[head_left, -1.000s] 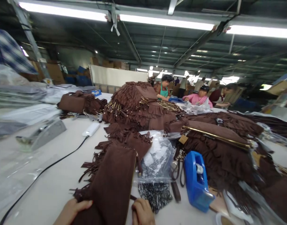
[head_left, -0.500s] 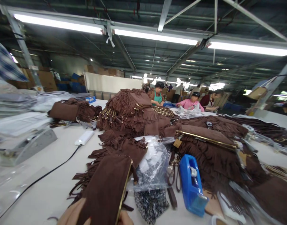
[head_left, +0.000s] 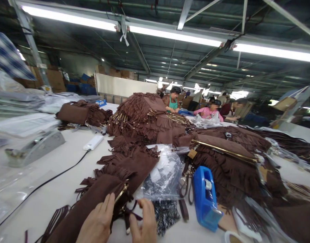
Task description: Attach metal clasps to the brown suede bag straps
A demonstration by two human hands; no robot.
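Observation:
A dark brown suede fringed bag point(head_left: 89, 197) with a gold metal frame edge lies at the front, fringe trailing to its left. My left hand point(head_left: 97, 217) rests on it, fingers stretched out together along the gold edge. Just right of the bag, my right hand point(head_left: 144, 221) has thumb and forefinger apart, near a thin dark strap point(head_left: 127, 219) and the bag's metal fitting. Whether its fingertips touch the strap is hard to make out. Beyond lies another brown fringed bag point(head_left: 142, 165), beside a clear plastic bag point(head_left: 167, 172) with white packets inside.
A blue tape dispenser point(head_left: 206, 199) stands right of my hands. Farther back rises a heap of brown fringed bags point(head_left: 142, 118). At left are a grey tape dispenser point(head_left: 35, 148), a white device point(head_left: 93, 142) with a black cable, and stacked plastic sheets point(head_left: 15, 104). Co-workers sit across the table.
The front bag has tipped lower and leftward, its flat face no longer raised. My left hand has moved onto its gold edge, and my right hand has come into fuller view, off the bag.

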